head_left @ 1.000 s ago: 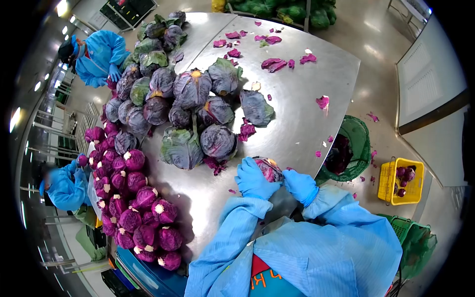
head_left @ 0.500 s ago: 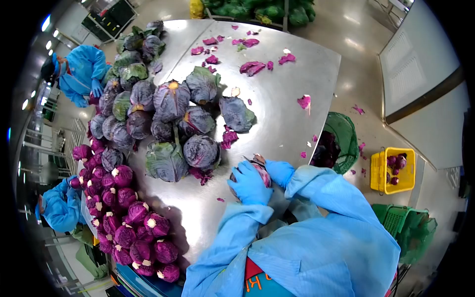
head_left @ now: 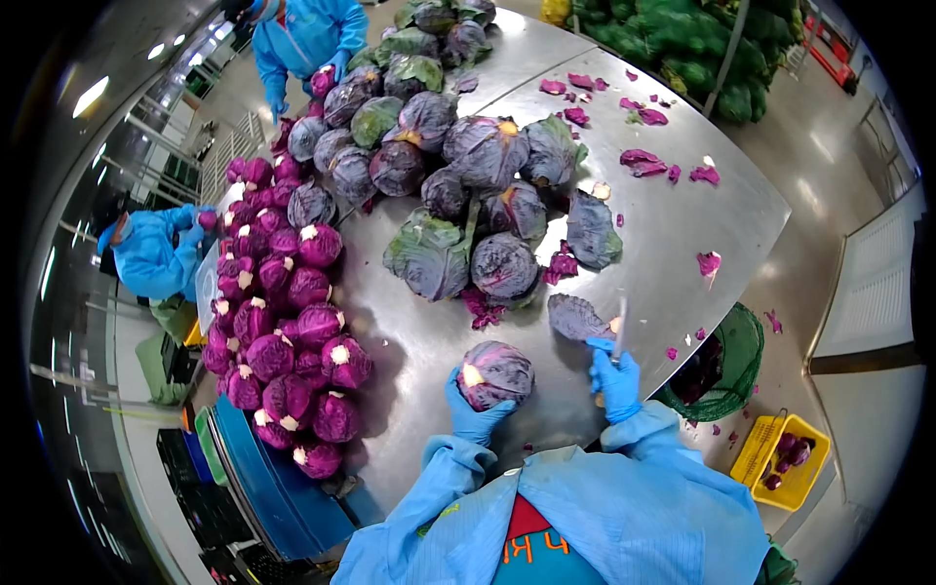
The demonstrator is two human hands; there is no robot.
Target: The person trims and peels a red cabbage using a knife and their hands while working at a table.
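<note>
My left hand point(head_left: 478, 414) cups a red cabbage point(head_left: 499, 376) from its left and near side, the fingers closed against it. The pale cut stem of this cabbage faces up and to the left. In my right hand point(head_left: 616, 383), fingers wrapped round its handle, is a knife point(head_left: 623, 324) with the blade pointing up and away from me. Just beyond that hand lies a loose dark outer leaf point(head_left: 573, 318) with a pale stub at its right end. Both hands wear blue gloves.
Untrimmed cabbages point(head_left: 502, 265) are heaped ahead, and trimmed purple cabbages point(head_left: 288, 397) pile up at left. Leaf scraps point(head_left: 643, 163) dot the steel table point(head_left: 429, 356). Right of its edge are a green net bag point(head_left: 749, 361) and yellow crate point(head_left: 801, 478). Two co-workers point(head_left: 156, 253) stand across.
My hands, together on the cabbage before, are now apart. The left has shifted to the cabbage's side; the right has drawn away, its knife now visible. A leaf now lies beyond. The view has turned.
</note>
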